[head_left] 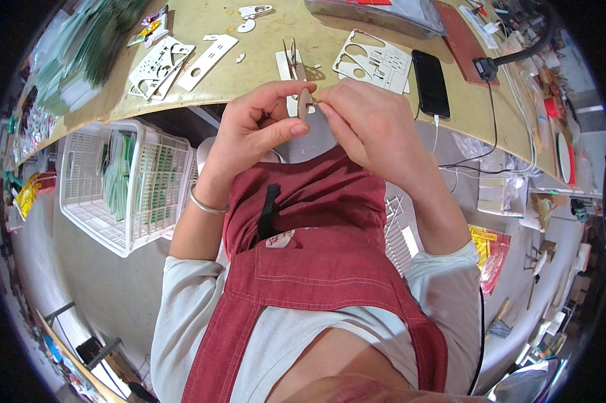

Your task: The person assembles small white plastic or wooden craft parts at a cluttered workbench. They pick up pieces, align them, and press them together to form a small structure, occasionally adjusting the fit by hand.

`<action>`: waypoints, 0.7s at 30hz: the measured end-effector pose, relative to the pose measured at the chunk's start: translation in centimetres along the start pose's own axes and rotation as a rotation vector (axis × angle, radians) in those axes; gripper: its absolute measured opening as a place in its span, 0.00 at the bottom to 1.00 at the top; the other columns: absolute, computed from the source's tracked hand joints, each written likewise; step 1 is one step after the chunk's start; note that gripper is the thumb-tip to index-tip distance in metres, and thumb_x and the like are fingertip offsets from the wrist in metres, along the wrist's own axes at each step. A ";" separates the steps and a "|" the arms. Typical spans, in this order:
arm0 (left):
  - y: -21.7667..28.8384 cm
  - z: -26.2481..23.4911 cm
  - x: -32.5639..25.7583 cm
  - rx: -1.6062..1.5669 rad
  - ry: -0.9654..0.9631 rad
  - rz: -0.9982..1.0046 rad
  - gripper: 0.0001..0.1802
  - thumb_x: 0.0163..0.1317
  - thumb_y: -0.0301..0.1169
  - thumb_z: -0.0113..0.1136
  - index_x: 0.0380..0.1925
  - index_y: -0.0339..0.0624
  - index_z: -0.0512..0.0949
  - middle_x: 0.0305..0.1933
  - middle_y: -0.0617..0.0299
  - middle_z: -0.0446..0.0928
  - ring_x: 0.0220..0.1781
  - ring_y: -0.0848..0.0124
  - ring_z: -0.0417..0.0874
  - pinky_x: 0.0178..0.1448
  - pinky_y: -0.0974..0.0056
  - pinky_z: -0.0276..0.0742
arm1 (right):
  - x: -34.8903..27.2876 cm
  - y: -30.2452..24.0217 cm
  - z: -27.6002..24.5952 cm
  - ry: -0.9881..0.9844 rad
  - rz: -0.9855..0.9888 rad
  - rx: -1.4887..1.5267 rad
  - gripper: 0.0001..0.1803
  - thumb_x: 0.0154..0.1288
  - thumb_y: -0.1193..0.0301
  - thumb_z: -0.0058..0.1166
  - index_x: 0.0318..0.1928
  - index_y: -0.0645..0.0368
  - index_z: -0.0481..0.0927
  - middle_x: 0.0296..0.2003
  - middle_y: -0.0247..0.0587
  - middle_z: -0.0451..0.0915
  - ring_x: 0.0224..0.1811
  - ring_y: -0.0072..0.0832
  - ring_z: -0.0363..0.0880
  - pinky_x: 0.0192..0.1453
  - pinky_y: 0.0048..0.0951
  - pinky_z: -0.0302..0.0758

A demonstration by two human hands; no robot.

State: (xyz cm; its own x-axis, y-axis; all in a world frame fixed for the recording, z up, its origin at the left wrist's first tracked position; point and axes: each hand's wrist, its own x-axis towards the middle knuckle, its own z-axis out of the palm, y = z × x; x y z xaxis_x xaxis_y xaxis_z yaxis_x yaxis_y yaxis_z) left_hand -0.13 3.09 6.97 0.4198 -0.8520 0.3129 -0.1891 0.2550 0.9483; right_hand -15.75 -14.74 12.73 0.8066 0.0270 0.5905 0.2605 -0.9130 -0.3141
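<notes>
- Both my hands together, pinching small oval wooden piece [305, 103]: left hand [252, 131] and right hand [366, 121] fingertips on it.
- Piece long axis upright, edge-on to me.
- Held above desk [262, 67] edge; phone [430, 82] beyond my right hand.

- I see a black phone [430, 82] lying flat on the tan workbench [262, 67], a cable plugged into its near end.
- Just left of the phone lies a white punched-out sheet [373, 60].
- Two more white cut-out sheets [160, 65] overlap at the bench's left part, with a narrow white strip [207, 62] beside them.
- Below the bench edge, on my left, stands a white plastic basket [125, 185] holding green-and-white packets.
- A red apron [316, 269] fills the lower middle.
- A yellow-and-red bag [489, 255] lies on the floor to the right.
</notes>
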 end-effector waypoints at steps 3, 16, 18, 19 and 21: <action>-0.1 0.0 0.0 0.001 -0.004 0.008 0.30 0.68 0.29 0.78 0.69 0.39 0.82 0.25 0.79 0.64 0.29 0.84 0.59 0.33 0.72 0.55 | 0.0 0.0 0.0 -0.006 -0.009 0.016 0.05 0.74 0.74 0.63 0.45 0.61 0.83 0.36 0.47 0.83 0.36 0.47 0.85 0.39 0.43 0.80; 0.3 0.4 0.2 0.078 0.013 0.054 0.28 0.68 0.30 0.78 0.67 0.39 0.83 0.25 0.79 0.63 0.29 0.84 0.59 0.33 0.71 0.54 | -0.2 0.4 0.6 0.038 0.056 0.123 0.05 0.72 0.72 0.62 0.42 0.61 0.81 0.34 0.48 0.83 0.36 0.50 0.85 0.40 0.48 0.81; 0.6 0.6 0.2 0.066 0.018 0.034 0.28 0.69 0.30 0.78 0.67 0.39 0.82 0.25 0.78 0.63 0.29 0.84 0.59 0.34 0.72 0.55 | -0.2 0.4 0.7 0.050 0.072 0.149 0.05 0.73 0.72 0.61 0.42 0.61 0.81 0.34 0.49 0.84 0.36 0.51 0.86 0.40 0.49 0.81; 0.6 0.7 0.2 0.060 0.020 0.024 0.28 0.69 0.30 0.77 0.68 0.39 0.82 0.25 0.78 0.64 0.29 0.84 0.59 0.34 0.72 0.55 | -0.2 0.4 0.7 0.051 0.075 0.147 0.05 0.73 0.72 0.62 0.42 0.61 0.81 0.34 0.49 0.84 0.36 0.51 0.86 0.40 0.49 0.81; 0.6 0.7 0.2 0.050 0.017 0.025 0.27 0.70 0.30 0.77 0.67 0.39 0.82 0.26 0.78 0.64 0.29 0.84 0.60 0.34 0.72 0.55 | -0.3 0.4 0.7 0.053 0.083 0.145 0.05 0.73 0.72 0.62 0.41 0.61 0.81 0.35 0.49 0.84 0.36 0.50 0.86 0.40 0.49 0.81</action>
State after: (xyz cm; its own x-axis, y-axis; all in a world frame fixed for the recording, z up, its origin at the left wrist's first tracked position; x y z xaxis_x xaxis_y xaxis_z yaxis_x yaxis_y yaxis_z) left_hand -0.79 2.71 7.58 0.4295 -0.8374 0.3380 -0.2435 0.2531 0.9363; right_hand -15.49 -14.85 11.84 0.8006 -0.0708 0.5950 0.2709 -0.8429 -0.4649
